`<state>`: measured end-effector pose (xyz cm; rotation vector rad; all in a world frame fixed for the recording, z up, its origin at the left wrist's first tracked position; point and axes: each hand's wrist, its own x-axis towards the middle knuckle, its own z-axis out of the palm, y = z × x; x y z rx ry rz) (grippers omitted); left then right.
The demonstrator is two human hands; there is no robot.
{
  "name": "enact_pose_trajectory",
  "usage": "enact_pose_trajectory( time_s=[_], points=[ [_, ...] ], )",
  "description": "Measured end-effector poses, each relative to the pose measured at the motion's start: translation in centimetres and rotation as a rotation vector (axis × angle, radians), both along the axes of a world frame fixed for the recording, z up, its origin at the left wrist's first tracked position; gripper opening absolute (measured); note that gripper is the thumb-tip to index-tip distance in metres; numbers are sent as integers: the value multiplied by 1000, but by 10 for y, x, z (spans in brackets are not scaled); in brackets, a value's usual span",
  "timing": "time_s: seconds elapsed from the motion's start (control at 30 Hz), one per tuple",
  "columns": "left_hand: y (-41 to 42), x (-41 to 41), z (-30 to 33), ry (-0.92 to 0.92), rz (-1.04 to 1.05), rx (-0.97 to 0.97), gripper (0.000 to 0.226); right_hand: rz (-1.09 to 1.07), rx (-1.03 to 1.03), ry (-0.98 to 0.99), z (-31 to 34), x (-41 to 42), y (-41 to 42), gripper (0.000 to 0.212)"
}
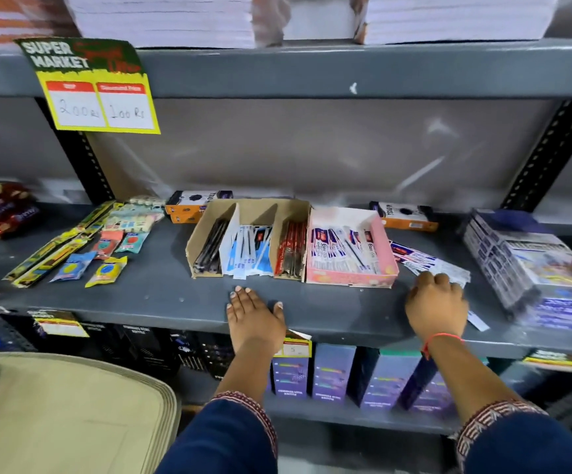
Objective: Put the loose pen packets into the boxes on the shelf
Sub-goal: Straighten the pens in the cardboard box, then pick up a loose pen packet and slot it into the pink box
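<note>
A brown cardboard box (205, 227) with three compartments holds dark, blue-white and red pen packets at the shelf's middle. Right of it a pink box (349, 278) holds white-and-blue pen packets. Loose pen packets (424, 261) lie on the grey shelf (161, 285) right of the pink box. My right hand (436, 304) rests on the near end of these loose packets, fingers curled over them; one packet (477, 321) sticks out beneath the hand. My left hand (253, 314) lies flat on the shelf in front of the brown box, holding nothing.
Stacked blue-white packs (530, 268) stand at the right. Orange-black boxes (406, 213) (192, 203) sit at the back. Eraser and ruler packets (82, 248) lie at the left. A yellow price sign (99, 97) hangs from the upper shelf. Purple boxes (332, 371) fill the shelf below.
</note>
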<state>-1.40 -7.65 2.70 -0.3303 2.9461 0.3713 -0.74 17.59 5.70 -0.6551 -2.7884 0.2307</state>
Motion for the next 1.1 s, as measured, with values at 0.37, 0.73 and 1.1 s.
enact_pose_trajectory(
  time_s=[0.37,0.73,1.1],
  points=[
    [53,-6,-2,3,-16,41,76,135,-13,-215,-1,-6,55,39],
    [58,-5,-9,48,5,-17,76,184,7,-230,-1,-6,57,37],
    [57,-6,-7,33,-8,-24,76,241,-66,-655,15,12,58,59]
  ],
)
